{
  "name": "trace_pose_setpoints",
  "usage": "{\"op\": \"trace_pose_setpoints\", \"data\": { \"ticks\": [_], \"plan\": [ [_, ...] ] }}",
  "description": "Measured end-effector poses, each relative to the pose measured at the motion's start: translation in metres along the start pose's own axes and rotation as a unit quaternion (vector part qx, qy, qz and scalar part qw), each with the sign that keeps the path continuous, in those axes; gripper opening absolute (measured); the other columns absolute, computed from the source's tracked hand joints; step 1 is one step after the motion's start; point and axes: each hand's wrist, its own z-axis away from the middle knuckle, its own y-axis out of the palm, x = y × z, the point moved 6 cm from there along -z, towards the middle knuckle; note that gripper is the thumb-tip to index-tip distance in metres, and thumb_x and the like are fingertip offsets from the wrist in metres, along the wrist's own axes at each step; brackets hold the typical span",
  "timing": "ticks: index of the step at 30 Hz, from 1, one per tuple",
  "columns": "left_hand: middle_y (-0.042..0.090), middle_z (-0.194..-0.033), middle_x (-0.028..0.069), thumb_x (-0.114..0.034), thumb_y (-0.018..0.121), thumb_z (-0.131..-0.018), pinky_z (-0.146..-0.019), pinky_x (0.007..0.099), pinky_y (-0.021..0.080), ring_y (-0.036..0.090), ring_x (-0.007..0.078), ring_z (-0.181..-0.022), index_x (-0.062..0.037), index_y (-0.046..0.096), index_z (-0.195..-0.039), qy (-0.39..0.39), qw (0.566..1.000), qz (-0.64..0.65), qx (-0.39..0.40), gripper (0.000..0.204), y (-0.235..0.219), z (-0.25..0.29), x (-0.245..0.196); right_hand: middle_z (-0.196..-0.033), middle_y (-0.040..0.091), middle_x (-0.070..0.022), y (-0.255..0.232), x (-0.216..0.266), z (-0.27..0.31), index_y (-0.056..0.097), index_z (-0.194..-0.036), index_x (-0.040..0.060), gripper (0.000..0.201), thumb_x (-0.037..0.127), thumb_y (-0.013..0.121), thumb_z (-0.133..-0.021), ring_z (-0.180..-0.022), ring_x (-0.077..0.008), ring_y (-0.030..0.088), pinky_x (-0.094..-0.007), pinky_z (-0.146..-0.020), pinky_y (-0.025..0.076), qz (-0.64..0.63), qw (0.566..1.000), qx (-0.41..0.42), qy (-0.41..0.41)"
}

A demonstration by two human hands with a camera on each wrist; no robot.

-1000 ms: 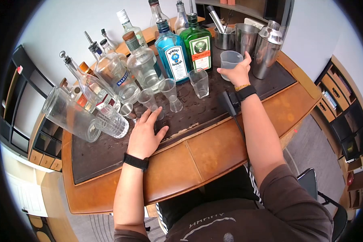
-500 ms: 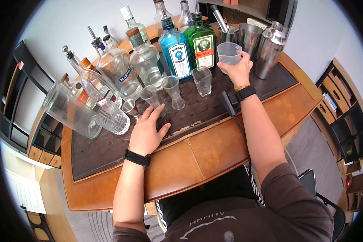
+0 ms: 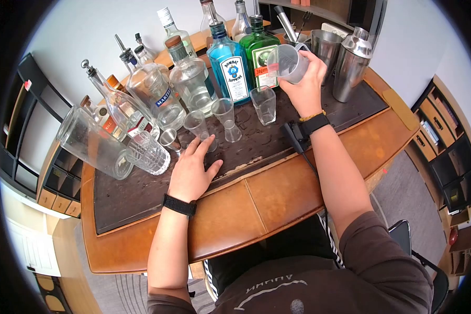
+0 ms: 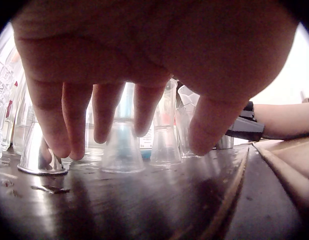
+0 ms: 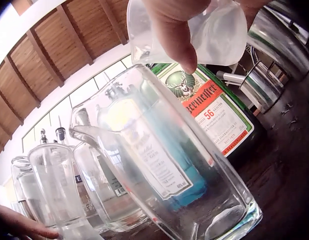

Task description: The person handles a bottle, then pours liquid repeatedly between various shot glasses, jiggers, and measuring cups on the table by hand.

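My right hand [image 3: 302, 83] grips a translucent plastic measuring cup [image 3: 286, 63], held up and tipped to the left above a clear square glass [image 3: 263, 104] on the dark bar mat [image 3: 141, 193]. In the right wrist view the cup [image 5: 214, 35] hangs over that glass [image 5: 169, 165], with my thumb across its side. My left hand [image 3: 196, 162] lies flat on the mat, fingers spread, holding nothing. Its fingertips [image 4: 102, 135] rest just short of two clear plastic jiggers [image 3: 226, 120] and a steel jigger [image 3: 168, 140].
Behind the glass stand a blue gin bottle [image 3: 230, 65], a green bottle [image 3: 261, 55] and several clear bottles with pourers. A steel shaker [image 3: 350, 63] and tin [image 3: 324, 47] are at the back right. A glass pitcher [image 3: 91, 144] lies tilted at the left beside a cut tumbler [image 3: 147, 154].
My right hand lifted the measuring cup off the mat, brought it left and tipped it over the square glass. My left hand stayed flat on the mat.
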Motion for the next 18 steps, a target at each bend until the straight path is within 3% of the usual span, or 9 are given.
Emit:
{"op": "trace_pose_setpoints", "data": {
  "ticks": [18],
  "plan": [
    [0.048,-0.139,0.0265,-0.027,0.072,-0.085,-0.104,0.0434,0.043,0.050,0.0419,-0.126,-0.0166,0.049,-0.140,-0.003,1.000,0.002,-0.002,0.061,0.001,0.001,0.002,-0.129,0.040,-0.0183,-0.004,0.024,-0.002,0.047,-0.128,0.0127,0.076,-0.002,0.077,-0.060,-0.122,-0.0402,0.041,-0.0470,-0.106,0.036,0.029,0.995,-0.016,-0.092]
  ]
}}
